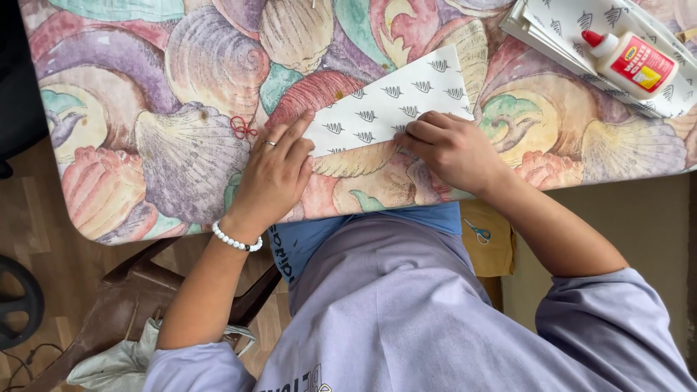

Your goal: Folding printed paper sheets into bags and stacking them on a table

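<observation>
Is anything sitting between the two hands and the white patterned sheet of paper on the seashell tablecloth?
Nothing visible does. The left hand lies flat on the near left corner of the white patterned sheet of paper, and the right hand presses its near edge. The white glue bottle with a red cap lies well off to the right.

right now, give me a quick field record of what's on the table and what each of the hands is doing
surface: table under a seashell-print cloth
left hand: flat, fingers pressing the left edge of the patterned paper sheet
right hand: curled, knuckles down on the sheet's lower edge
glue bottle: white with red cap, lying on a stack of patterned paper, top right
scissors: below the table edge, blue handles
wrist: white bead bracelet on the left
</observation>
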